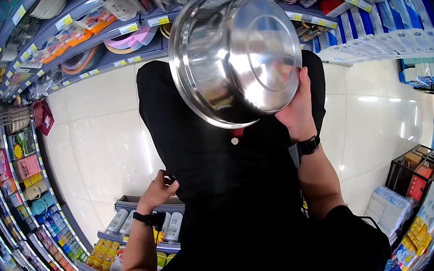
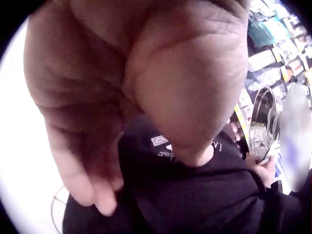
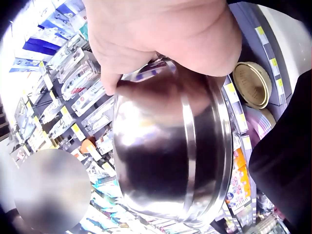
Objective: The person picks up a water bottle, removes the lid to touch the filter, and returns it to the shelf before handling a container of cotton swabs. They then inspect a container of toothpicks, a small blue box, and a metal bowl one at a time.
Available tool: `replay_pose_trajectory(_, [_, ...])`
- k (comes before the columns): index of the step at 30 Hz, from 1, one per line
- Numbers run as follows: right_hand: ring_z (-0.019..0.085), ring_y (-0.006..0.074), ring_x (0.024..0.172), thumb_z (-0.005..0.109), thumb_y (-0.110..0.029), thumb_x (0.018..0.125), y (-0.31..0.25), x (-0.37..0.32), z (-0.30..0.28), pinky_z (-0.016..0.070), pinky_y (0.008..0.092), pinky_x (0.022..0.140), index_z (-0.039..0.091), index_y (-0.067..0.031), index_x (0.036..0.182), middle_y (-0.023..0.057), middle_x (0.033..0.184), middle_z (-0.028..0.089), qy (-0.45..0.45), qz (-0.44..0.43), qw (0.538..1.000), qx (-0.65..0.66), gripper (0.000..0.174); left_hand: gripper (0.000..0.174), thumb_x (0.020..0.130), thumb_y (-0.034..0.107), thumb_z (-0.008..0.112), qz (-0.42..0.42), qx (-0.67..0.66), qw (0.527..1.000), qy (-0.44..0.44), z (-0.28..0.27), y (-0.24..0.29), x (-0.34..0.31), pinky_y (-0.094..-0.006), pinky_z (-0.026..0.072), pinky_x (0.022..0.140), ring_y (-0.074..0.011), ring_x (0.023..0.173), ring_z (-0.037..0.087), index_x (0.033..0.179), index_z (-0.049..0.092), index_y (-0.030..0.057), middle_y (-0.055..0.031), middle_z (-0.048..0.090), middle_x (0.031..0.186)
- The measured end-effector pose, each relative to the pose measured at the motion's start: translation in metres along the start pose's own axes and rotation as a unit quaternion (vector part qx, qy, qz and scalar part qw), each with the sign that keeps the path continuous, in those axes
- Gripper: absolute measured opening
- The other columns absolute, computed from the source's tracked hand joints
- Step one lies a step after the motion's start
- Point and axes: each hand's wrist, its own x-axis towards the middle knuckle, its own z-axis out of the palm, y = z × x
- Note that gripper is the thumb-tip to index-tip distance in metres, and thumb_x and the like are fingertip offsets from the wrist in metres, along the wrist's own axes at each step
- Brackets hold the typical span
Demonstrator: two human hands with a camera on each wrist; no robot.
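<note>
A shiny stainless steel basin (image 1: 212, 55) is held up over the knees, tipped on its side with its round base turned to the right. My right hand (image 1: 297, 106) grips it at the lower right, thumb lying along the base. The right wrist view shows the same hand (image 3: 165, 34) at the top, holding the basin (image 3: 156, 146) by its side wall. My left hand (image 1: 159, 191) hangs beside the left thigh with loosely curled fingers and nothing in it. In the left wrist view this hand (image 2: 141, 73) fills the upper part, in front of dark clothing.
Ahead runs a shelf (image 1: 110, 59) with price tags, bowls and pink and orange goods. Below the left hand stands a low rack (image 1: 173, 244) of bottles. Tall shelves (image 1: 32, 174) line the left, and a dark crate (image 1: 416, 170) stands at the right on the tiled floor (image 1: 97, 128).
</note>
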Motion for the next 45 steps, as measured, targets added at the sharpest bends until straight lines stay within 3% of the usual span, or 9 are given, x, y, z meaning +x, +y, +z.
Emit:
replay_pose_trajectory(1, [0.060, 0.0313, 0.140, 0.048, -0.062, 0.112, 0.001, 0.001, 0.002, 0.0476, 0.0528, 0.119, 0.058, -0.0097, 0.148, 0.0117, 0.151, 0.063, 0.012, 0.003, 1.000, 0.005, 0.064, 0.074, 0.096, 0.048, 0.084, 0.007, -0.081, 0.997, 0.013, 0.005, -0.006, 0.001, -0.0388, 0.0639, 0.084, -0.0292, 0.100, 0.076, 0.133, 0.052, -0.0077, -0.0197, 0.073, 0.105])
replay_pose_trajectory(7, [0.059, 0.0317, 0.141, 0.051, -0.058, 0.112, 0.011, 0.007, -0.004, 0.0471, 0.0533, 0.120, 0.055, -0.0083, 0.153, 0.0131, 0.154, 0.062, -0.012, 0.032, 0.999, 0.014, 0.064, 0.070, 0.096, 0.046, 0.085, 0.029, -0.112, 0.993, 0.016, 0.005, -0.021, 0.009, -0.0364, 0.0638, 0.080, -0.0259, 0.095, 0.076, 0.127, 0.052, -0.0076, -0.0205, 0.073, 0.103])
replay_pose_trajectory(13, [0.059, 0.0324, 0.142, 0.053, -0.054, 0.113, 0.011, 0.004, 0.004, 0.0481, 0.0517, 0.120, 0.045, -0.0029, 0.160, 0.0173, 0.156, 0.059, -0.022, 0.030, 0.999, -0.016, 0.070, 0.068, 0.095, 0.045, 0.086, 0.033, -0.093, 0.995, 0.002, -0.001, -0.021, 0.015, -0.0365, 0.0623, 0.080, -0.0236, 0.092, 0.075, 0.124, 0.053, -0.0069, -0.0197, 0.075, 0.099])
replay_pose_trajectory(32, [0.058, 0.0331, 0.143, 0.054, -0.053, 0.112, 0.013, 0.007, 0.001, 0.0478, 0.0528, 0.120, 0.047, -0.0045, 0.159, 0.0164, 0.158, 0.058, -0.001, 0.024, 1.000, -0.007, 0.068, 0.070, 0.091, 0.049, 0.089, 0.039, -0.021, 0.999, 0.005, -0.009, 0.000, 0.013, -0.0378, 0.0605, 0.083, -0.0233, 0.091, 0.075, 0.118, 0.055, -0.0066, -0.0176, 0.075, 0.096])
replay_pose_trajectory(41, [0.055, 0.0333, 0.147, 0.054, -0.052, 0.113, 0.016, 0.007, -0.001, 0.0461, 0.0539, 0.121, 0.046, -0.0057, 0.160, 0.0152, 0.160, 0.057, -0.003, 0.026, 1.000, -0.015, 0.067, 0.071, 0.090, 0.049, 0.090, 0.036, -0.001, 0.999, 0.013, -0.009, -0.001, 0.013, -0.0380, 0.0605, 0.083, -0.0255, 0.089, 0.076, 0.116, 0.055, -0.0071, -0.0187, 0.076, 0.094])
replay_pose_trajectory(44, [0.054, 0.0336, 0.147, 0.053, -0.052, 0.113, 0.016, 0.006, -0.003, 0.0453, 0.0543, 0.122, 0.046, -0.0058, 0.160, 0.0155, 0.160, 0.055, -0.003, 0.025, 1.000, -0.017, 0.067, 0.076, 0.089, 0.056, 0.088, 0.045, 0.026, 0.998, 0.025, -0.011, 0.012, 0.008, -0.0418, 0.0615, 0.086, -0.0323, 0.092, 0.078, 0.120, 0.059, -0.0071, -0.0211, 0.078, 0.099])
replay_pose_trajectory(45, [0.054, 0.0338, 0.147, 0.052, -0.052, 0.113, 0.016, 0.006, -0.002, 0.0450, 0.0545, 0.122, 0.046, -0.0059, 0.161, 0.0157, 0.161, 0.055, 0.000, 0.023, 1.000, -0.020, 0.066, 0.078, 0.088, 0.059, 0.087, -0.007, 0.173, 0.984, 0.026, -0.017, 0.033, 0.001, -0.0444, 0.0617, 0.087, -0.0364, 0.097, 0.078, 0.123, 0.062, -0.0057, -0.0226, 0.078, 0.105])
